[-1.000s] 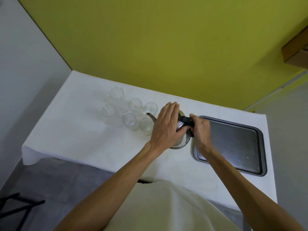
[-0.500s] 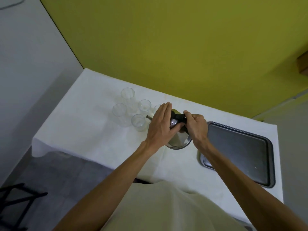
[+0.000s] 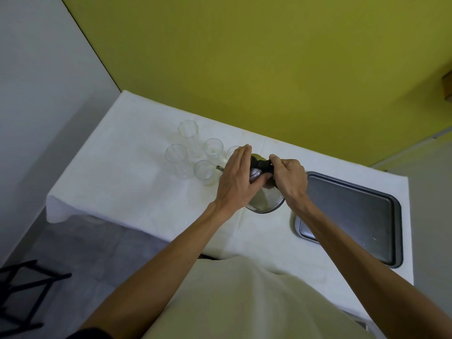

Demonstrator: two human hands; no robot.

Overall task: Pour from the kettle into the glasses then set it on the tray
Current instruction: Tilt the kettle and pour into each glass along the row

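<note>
While tipped in both hands [image 3: 238,178], kettle [image 3: 265,200] between glasses [image 3: 204,169] and tray [image 3: 352,216].

Worktop [image 3: 127,172] under a white cloth, set against a yellow wall. On it: five clear glasses [image 3: 205,169] grouped at far left, upright, one partly hidden. Dark metal tray [image 3: 381,216] at right, apart from the glasses.

Kettle [image 3: 265,199] tilted further toward glasses [image 3: 204,168]
</note>
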